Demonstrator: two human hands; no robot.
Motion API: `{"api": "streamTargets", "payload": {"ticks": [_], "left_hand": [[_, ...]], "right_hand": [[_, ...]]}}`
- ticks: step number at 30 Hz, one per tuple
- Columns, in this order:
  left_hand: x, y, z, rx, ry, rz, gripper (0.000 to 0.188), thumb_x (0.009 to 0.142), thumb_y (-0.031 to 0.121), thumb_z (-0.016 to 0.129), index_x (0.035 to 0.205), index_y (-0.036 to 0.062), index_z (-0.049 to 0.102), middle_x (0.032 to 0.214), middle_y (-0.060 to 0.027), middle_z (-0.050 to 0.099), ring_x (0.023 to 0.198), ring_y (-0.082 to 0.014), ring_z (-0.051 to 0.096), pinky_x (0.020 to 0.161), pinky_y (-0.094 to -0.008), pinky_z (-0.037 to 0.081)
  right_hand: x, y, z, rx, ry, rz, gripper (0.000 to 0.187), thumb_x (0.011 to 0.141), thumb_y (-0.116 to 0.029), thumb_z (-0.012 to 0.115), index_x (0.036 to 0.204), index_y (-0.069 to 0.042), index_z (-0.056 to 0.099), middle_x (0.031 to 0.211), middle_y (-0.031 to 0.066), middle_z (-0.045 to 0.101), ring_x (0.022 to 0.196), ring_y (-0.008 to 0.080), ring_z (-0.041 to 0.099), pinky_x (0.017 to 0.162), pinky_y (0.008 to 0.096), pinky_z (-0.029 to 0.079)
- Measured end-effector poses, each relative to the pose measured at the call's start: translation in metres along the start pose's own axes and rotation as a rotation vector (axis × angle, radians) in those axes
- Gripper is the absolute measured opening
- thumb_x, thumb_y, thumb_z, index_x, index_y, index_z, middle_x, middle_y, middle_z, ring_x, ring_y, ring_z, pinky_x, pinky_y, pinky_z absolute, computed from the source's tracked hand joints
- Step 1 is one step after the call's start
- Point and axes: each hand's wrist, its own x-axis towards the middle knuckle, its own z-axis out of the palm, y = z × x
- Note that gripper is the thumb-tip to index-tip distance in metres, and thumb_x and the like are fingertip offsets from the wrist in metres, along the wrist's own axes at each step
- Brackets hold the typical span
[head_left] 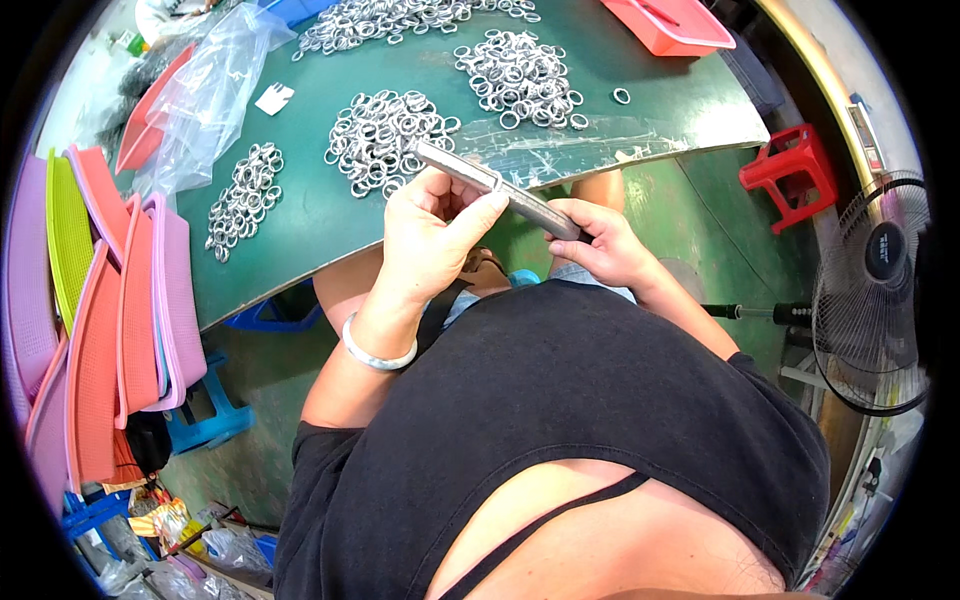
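Note:
A long grey ring mandrel (530,207) lies slantwise between my hands, just off the table's near edge. Its lower right end is gripped in my right hand (603,240), with the fingers wrapped round it. A thin silvery ring (497,182) sits around the bar near its middle. My left hand (435,222) is closed, thumb and fingers pinching at this ring against the mandrel; its fingertips are partly hidden behind the bar. Just beyond the mandrel's upper end is a pile of silvery rings (375,140).
More ring piles (520,80) and a smaller heap (245,195) lie on the green table (300,240). A single ring (621,96) lies apart, near a red tray (670,30). Stacked plastic baskets (95,320) stand left; a fan (870,290) and red stool (790,178) stand right.

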Motion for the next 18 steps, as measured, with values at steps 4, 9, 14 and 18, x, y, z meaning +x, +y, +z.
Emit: {"api": "streamTargets", "payload": {"ticks": [4,9,14,18], "left_hand": [[0.001,0.000,0.001,-0.006,0.002,0.002,0.018,0.079,0.003,0.066,0.095,0.0000,0.058,0.079,0.0001,0.059,0.069,-0.0038,0.053,0.062,-0.0178,0.043],[0.001,-0.007,-0.003,0.048,0.023,0.029,0.020,0.079,0.003,0.065,0.096,-0.0008,0.057,0.080,0.0002,0.058,0.069,-0.0039,0.053,0.062,-0.0177,0.043],[0.000,-0.013,-0.012,0.121,0.015,0.047,0.022,0.080,0.003,0.063,0.100,-0.0020,0.056,0.083,-0.0003,0.058,0.070,-0.0044,0.052,0.064,-0.0184,0.043],[0.001,-0.003,-0.006,0.018,0.070,0.089,0.017,0.081,0.005,0.061,0.097,0.0008,0.057,0.078,0.0008,0.053,0.068,-0.0056,0.049,0.061,-0.0206,0.041]], "right_hand": [[0.000,-0.001,0.000,0.003,0.007,-0.007,0.036,0.078,0.003,0.061,0.113,0.003,0.051,0.093,0.0014,0.057,0.082,0.0061,0.052,0.073,0.0216,0.044],[0.002,0.000,-0.001,-0.018,0.012,-0.003,0.036,0.078,0.004,0.061,0.113,0.003,0.051,0.093,0.0018,0.057,0.082,0.0063,0.052,0.073,0.0218,0.044],[0.003,-0.004,0.000,-0.117,0.041,-0.041,0.036,0.077,0.003,0.061,0.112,0.002,0.052,0.092,0.0039,0.058,0.081,0.0088,0.054,0.073,0.0234,0.044],[0.005,-0.011,0.001,-0.263,0.027,-0.079,0.036,0.076,0.001,0.062,0.111,0.001,0.053,0.090,0.0068,0.059,0.081,0.0116,0.056,0.072,0.0250,0.045]]}}
